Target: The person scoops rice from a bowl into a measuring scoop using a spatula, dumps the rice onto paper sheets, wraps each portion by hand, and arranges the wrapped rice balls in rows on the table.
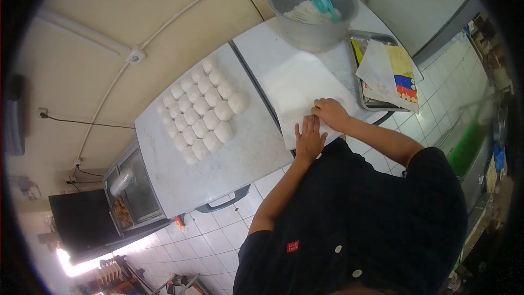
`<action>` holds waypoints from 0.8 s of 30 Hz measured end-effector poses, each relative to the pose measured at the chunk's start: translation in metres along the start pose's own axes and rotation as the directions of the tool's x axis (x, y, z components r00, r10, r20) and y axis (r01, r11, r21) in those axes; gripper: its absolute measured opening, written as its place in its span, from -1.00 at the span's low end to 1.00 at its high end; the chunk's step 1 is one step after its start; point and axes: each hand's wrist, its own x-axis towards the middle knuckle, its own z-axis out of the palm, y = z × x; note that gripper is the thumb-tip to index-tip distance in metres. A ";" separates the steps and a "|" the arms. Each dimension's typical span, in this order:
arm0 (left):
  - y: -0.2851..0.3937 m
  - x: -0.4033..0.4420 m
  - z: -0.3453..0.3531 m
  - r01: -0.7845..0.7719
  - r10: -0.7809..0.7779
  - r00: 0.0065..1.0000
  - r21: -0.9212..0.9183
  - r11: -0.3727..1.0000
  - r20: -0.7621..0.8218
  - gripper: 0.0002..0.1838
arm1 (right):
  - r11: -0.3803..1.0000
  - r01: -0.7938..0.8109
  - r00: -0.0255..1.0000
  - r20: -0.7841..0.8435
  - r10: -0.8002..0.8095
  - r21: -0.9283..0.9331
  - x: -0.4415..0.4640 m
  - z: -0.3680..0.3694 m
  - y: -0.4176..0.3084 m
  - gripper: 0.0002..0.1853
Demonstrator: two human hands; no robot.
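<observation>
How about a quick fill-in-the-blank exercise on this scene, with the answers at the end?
1. The left hand and the right hand are both on a sheet coloured ____.
2. The pale balls are set out in ____ (rows or a tall stack).
3. The turquoise scoop is ____ (inside or outside) the grey bowl.
4. The person's shirt is ____ in colour.

Missing words: white; rows; inside; black.

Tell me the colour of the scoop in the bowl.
Turquoise; the scoop shows in the head view.

Open lane over the tabletop [254,139] between dough balls [201,107] and white sheet [300,82], grey pot [305,37] and tray [376,35] beyond as barriers.
</observation>
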 end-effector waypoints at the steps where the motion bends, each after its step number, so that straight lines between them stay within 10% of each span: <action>1: -0.002 -0.005 0.003 -0.024 0.026 0.996 0.027 0.999 -0.085 -0.21 | 0.999 -0.041 0.997 -0.060 0.042 0.024 -0.007 0.002 -0.008 -0.90; 6: -0.023 -0.008 0.004 -0.072 0.133 0.933 0.189 0.979 -0.333 -0.32 | 0.985 -0.168 0.963 -0.204 0.174 0.049 -0.028 0.024 -0.023 -0.83; 11: -0.060 -0.001 0.000 -0.249 0.258 0.962 0.094 0.964 -0.090 -0.47 | 0.934 -0.260 0.902 -0.284 0.325 0.245 -0.048 0.027 -0.037 -0.81; 16: -0.099 0.002 0.010 -0.319 0.317 0.947 -0.054 0.946 -0.045 -0.52 | 0.874 -0.321 0.911 -0.133 0.390 0.364 -0.075 0.057 0.002 -0.84; 22: -0.113 0.063 -0.004 -0.056 0.177 0.941 -0.384 0.922 0.287 -0.65 | 0.790 -0.403 0.915 0.205 0.348 0.462 -0.037 0.050 0.049 -0.84; 24: -0.116 0.077 0.027 -0.059 0.123 0.987 -0.481 0.875 0.103 -0.79 | 0.819 -0.393 0.918 0.228 0.325 0.417 -0.026 0.055 0.056 -0.73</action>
